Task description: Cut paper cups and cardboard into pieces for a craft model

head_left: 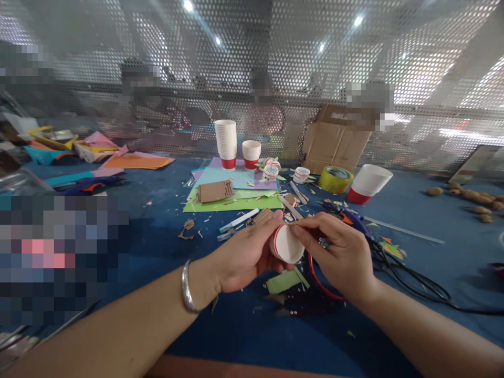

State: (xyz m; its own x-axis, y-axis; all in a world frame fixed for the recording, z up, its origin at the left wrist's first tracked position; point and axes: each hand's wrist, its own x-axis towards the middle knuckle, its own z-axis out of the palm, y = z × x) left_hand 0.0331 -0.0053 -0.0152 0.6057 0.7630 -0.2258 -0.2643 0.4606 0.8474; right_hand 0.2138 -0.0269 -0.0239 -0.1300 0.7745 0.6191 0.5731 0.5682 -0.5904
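Head view: left hand holds red-striped cup; blue markings beyond unreadable

We take this for a craft workshop. On the blue table we see paper cups, coloured paper and cardboard laid out together, with scissors, tape and a glue gun nearby. Cut scraps litter the table, as they do where people snip and glue. Behind it, a perforated screen and small bright lights look to us more like a public room than a home. Whether school or studio, we cannot tell.
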